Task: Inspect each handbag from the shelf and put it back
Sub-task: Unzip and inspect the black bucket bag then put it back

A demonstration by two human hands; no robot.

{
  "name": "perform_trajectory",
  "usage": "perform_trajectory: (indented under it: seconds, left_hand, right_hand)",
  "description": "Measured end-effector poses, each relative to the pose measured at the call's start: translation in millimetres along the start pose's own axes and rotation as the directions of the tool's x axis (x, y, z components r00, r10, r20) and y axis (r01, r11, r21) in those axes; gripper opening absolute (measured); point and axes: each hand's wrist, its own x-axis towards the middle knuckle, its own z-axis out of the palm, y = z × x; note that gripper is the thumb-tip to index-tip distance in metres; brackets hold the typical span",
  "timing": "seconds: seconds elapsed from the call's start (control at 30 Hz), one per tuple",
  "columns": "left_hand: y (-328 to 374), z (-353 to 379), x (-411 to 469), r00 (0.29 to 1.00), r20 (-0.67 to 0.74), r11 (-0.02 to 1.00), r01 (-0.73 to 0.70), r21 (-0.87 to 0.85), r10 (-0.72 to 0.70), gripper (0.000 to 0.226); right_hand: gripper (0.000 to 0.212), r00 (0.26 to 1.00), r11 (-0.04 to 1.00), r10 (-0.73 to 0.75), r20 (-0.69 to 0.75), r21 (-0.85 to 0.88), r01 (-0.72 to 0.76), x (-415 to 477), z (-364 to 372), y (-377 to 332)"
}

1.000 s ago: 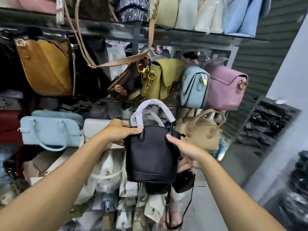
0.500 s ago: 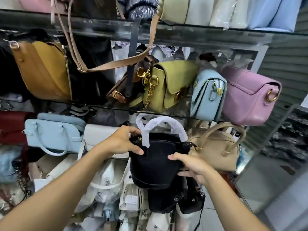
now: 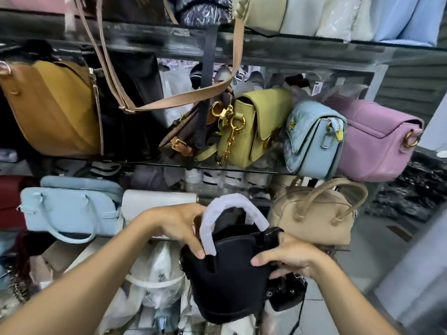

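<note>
i see the black bag (image 3: 232, 281) held in the air in front of the shelf (image 3: 290, 52), low in my view, between the white bag (image 3: 157, 201) and the beige bag (image 3: 314, 221) and below the yellow bag (image 3: 261, 126). it is tilted, its open top leaning up and away toward the rack. its handle (image 3: 232, 201), wrapped in white foam, arches above the rim.

my left hand (image 3: 179, 226) grips the bag's left rim just beside the handle's foot, thumb pressed on the front face, fingers curled over the edge; i cannot tell how far they reach inside. my right hand (image 3: 290, 257) clasps the right side, thumb laid across the front, the other fingers curled round the side and back.

a smaller black pouch (image 3: 287, 296) hangs just under the right hand, touching the bag's side.

on the row above sit a mustard bag (image 3: 53, 110), a small blue bag (image 3: 314, 141) and a pink bag (image 3: 377, 141); a tan strap (image 3: 183, 97) loops down across them. a pale blue bag (image 3: 67, 211) lies left of the white one
</note>
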Motion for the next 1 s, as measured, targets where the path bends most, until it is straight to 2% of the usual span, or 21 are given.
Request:
perform_trajectory:
  seconds: [0.03,0.1,0.17,0.2,0.33,0.47,0.6,0.67,0.77,0.87,1.0]
  left_hand:
    - [3.5,1.6,-0.7,0.998,0.049,0.995,-0.037,0.088,0.033,0.041]
    - [12.2,5.3,-2.2,0.993,0.088,0.973,-0.097,0.211,0.08,0.037]
    - [16.9,4.4,-3.8,0.989,-0.015,0.958,-0.139,0.249,0.148,0.033]
    - [18.8,1.1,-5.1,0.981,-0.086,0.961,-0.149,0.234,0.173,0.03]
    - [28.2,-22.2,-12.6,0.931,-0.301,0.978,-0.208,0.028,0.206,0.022]
    - [35.3,-32.1,-12.2,0.848,-0.488,0.947,-0.298,-0.12,0.205,0.015]
    - [23.7,-29.4,-6.3,0.863,-0.463,0.933,-0.313,-0.176,0.202,0.039]
    - [14.6,-28.8,-1.7,0.858,-0.446,0.933,-0.34,-0.119,0.256,0.048]
    - [3.6,-28.2,6.4,0.833,-0.479,0.961,-0.253,0.115,0.277,0.06]
    - [-7.6,-21.8,16.9,0.814,-0.527,0.969,-0.178,0.173,0.244,0.062]
    - [-21.9,-19.2,35.7,0.816,-0.533,0.97,-0.138,0.2,0.226,0.046]
  right_hand:
    - [0.088,1.0,1.0,-0.013,-0.01,0.008,0.013,1.0,2.8,2.4]
    - [0.079,0.996,0.997,-0.063,-0.061,0.039,0.066,2.1,5.0,3.1]
    - [0.046,0.981,0.983,-0.148,-0.126,0.086,0.16,-0.9,6.5,-1.0]
    - [0.037,0.971,0.974,-0.185,-0.154,0.1,0.201,-3.4,5.8,-4.4]
    - [0.028,0.927,0.93,-0.263,-0.268,0.186,0.317,-21.8,5.5,-25.1]
    - [0.036,0.853,0.875,-0.293,-0.433,0.239,0.421,-22.0,5.5,-39.6]
    - [0.03,0.794,0.845,-0.27,-0.544,0.261,0.467,-12.9,10.3,-47.8]
    - [0.041,0.783,0.832,-0.234,-0.577,0.297,0.468,-0.6,11.4,-45.7]
    - [0.082,0.772,0.862,-0.172,-0.611,0.286,0.418,18.9,12.9,-38.0]
    - [0.085,0.773,0.873,-0.139,-0.619,0.292,0.391,36.0,16.1,-30.5]
    - [0.078,0.751,0.904,-0.149,-0.644,0.219,0.368,55.6,14.1,-26.2]
